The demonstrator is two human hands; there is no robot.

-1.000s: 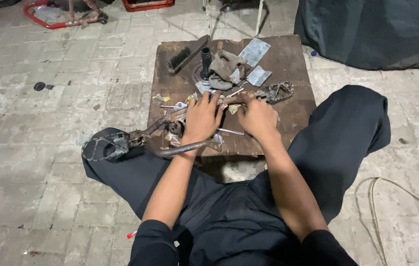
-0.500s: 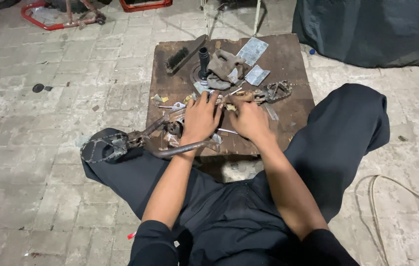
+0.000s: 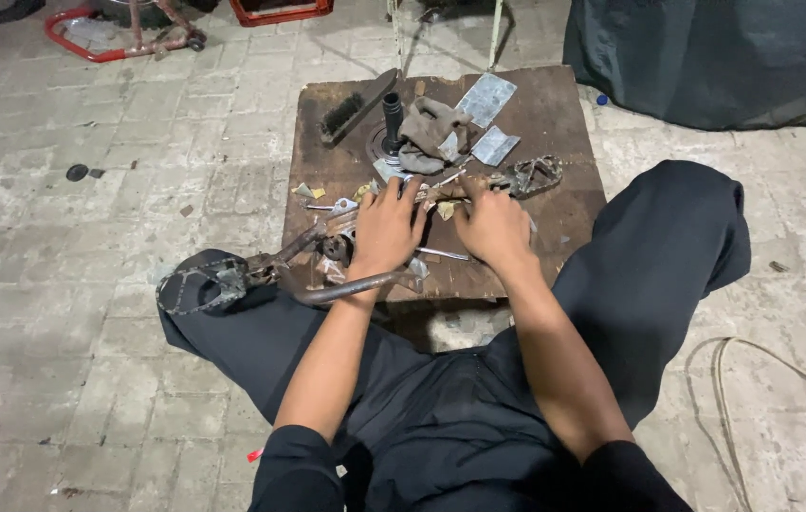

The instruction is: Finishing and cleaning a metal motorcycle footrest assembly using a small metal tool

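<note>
**A:** So what's the person on the floor got going on?

**B:** Sitting cross-legged at a low brown surface (image 3: pixel 564 204), both hands down on the clutter near its front edge. Left hand (image 3: pixel 387 228) lies palm-down with the fingers spread over some small metal bits, right by a thin rod (image 3: pixel 441 253) lying flat on the surface. It's resting there more than gripping anything, far as I can see.

**A:** And the right?

**B:** Right hand (image 3: pixel 493 226) is just beside the left, fingers curled down onto a small part (image 3: pixel 443 196) in the middle of the surface. Whether it's actually pinching it, can't tell, the knuckles hide that.

**A:** What else is on there?

**B:** A toothed footpeg (image 3: pixel 528 175) just past the right hand's fingertips. Farther back on the surface, a black brush (image 3: pixel 354 106), a black upright piece (image 3: pixel 392 123), a crumpled rag (image 3: pixel 431 133) touching it, and two grey metal plates (image 3: pixel 488 118). Off the surface's left front corner, a bent bar with another footpeg (image 3: pixel 199 284) sticks out over the person's knee, and a curved tube (image 3: pixel 346 289) runs under the left wrist.
</note>
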